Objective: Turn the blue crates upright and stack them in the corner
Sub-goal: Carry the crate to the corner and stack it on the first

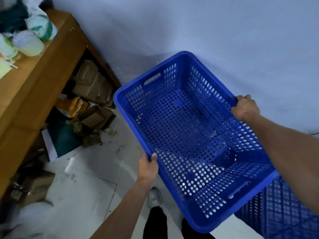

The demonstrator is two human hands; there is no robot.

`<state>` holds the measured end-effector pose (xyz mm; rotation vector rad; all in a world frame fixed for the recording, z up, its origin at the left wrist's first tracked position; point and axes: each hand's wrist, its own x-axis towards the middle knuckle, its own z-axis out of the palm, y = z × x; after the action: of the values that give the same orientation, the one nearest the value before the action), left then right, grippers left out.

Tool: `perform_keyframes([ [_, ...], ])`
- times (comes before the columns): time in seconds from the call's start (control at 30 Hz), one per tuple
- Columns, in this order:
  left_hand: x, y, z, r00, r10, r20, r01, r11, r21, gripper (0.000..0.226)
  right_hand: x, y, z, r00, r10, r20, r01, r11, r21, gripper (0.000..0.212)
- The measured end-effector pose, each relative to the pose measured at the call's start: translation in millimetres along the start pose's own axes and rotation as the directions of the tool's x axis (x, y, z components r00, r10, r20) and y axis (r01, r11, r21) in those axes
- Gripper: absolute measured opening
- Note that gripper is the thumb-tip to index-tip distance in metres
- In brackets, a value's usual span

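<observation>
A blue perforated plastic crate (189, 135) is held upright in the air, its open top facing me, above the tiled floor near the pale wall. My left hand (148, 167) grips its left long rim near the front. My right hand (245, 107) grips the opposite long rim. A second blue crate (283, 211) lies below at the lower right, turned so its gridded bottom or side shows, partly hidden by the held crate and my right arm.
A wooden table (39, 78) runs along the left with bottles and bags on top. Cardboard boxes (91, 83), packets and debris are piled under it. White floor tiles (89, 178) spread below. My shoe (154, 198) and dark trouser legs show beneath the crate.
</observation>
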<state>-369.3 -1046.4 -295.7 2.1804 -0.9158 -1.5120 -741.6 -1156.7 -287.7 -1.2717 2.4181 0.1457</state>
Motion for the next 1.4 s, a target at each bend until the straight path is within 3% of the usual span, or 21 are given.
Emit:
perform_keyframes([
  [0.2,5.8,3.8,-13.8,0.994,-0.015,0.108,0.012,1.0,0.026,0.018,-19.8,-7.9,-5.0,0.999,0.021,0.033,-0.019,0.997,-0.08,0.056],
  [0.3,6.4,12.2,-27.2,0.982,0.034,0.187,-0.083,0.961,0.262,0.028,-44.6,-16.6,-8.1,0.996,-0.074,-0.056,0.064,0.985,-0.162,0.061],
  [0.37,9.1,20.5,-39.9,0.968,0.119,0.221,-0.232,0.761,0.606,0.043,-65.5,-26.5,-6.1,0.98,-0.186,-0.067,0.173,0.97,-0.173,0.063],
  [0.43,11.9,30.3,-51.1,0.93,0.262,0.257,-0.353,0.451,0.82,0.056,-93.7,-37.2,-1.1,0.966,-0.258,-0.015,0.253,0.956,-0.146,0.066],
  [0.53,17.5,44.5,-58.5,0.764,0.407,0.501,-0.564,0.042,0.825,0.048,-138.4,-49.2,17.0,0.926,-0.357,0.122,0.37,0.922,-0.115,0.07],
  [0.63,32.8,56.0,-66.9,0.596,0.449,0.666,-0.683,-0.153,0.714,0.047,-182.3,-60.0,43.3,0.86,-0.443,0.254,0.468,0.883,-0.044,0.072],
  [0.7,49.1,62.8,-74.5,0.552,0.448,0.703,-0.681,-0.244,0.69,0.061,-211.4,-70.0,63.2,0.826,-0.452,0.337,0.466,0.884,0.043,0.077],
  [0.8,70.6,72.4,-81.5,0.558,0.365,0.745,-0.613,-0.424,0.667,0.081,-251.9,-89.2,94.4,0.789,-0.419,0.449,0.387,0.907,0.166,0.096],
  [0.87,80.8,74.9,-82.6,0.591,0.288,0.754,-0.623,-0.43,0.653,0.086,-276.0,-102.6,114.2,0.774,-0.426,0.468,0.407,0.901,0.147,0.093],
  [0.93,86.0,77.7,-81.0,0.615,0.218,0.758,-0.654,-0.397,0.644,0.089,-293.4,-112.8,130.0,0.798,-0.433,0.418,0.458,0.888,0.044,0.077],
  [1.1,87.4,84.1,-78.1,0.606,0.095,0.79,-0.696,-0.416,0.585,0.1,-305.1,-106.7,144.1,0.86,-0.363,0.358,0.42,0.903,-0.093,0.065],
  [1.2,92.6,80.2,-79.5,0.581,0.082,0.81,-0.687,-0.483,0.542,0.108,-310.4,-101.8,150.6,0.868,-0.38,0.319,0.434,0.894,-0.116,0.059],
  [1.4,100.8,67.5,-66.7,0.56,0.205,0.803,-0.543,-0.642,0.542,0.041,-310.3,-105.1,146.9,0.855,-0.407,0.322,0.464,0.877,-0.124,0.053],
])
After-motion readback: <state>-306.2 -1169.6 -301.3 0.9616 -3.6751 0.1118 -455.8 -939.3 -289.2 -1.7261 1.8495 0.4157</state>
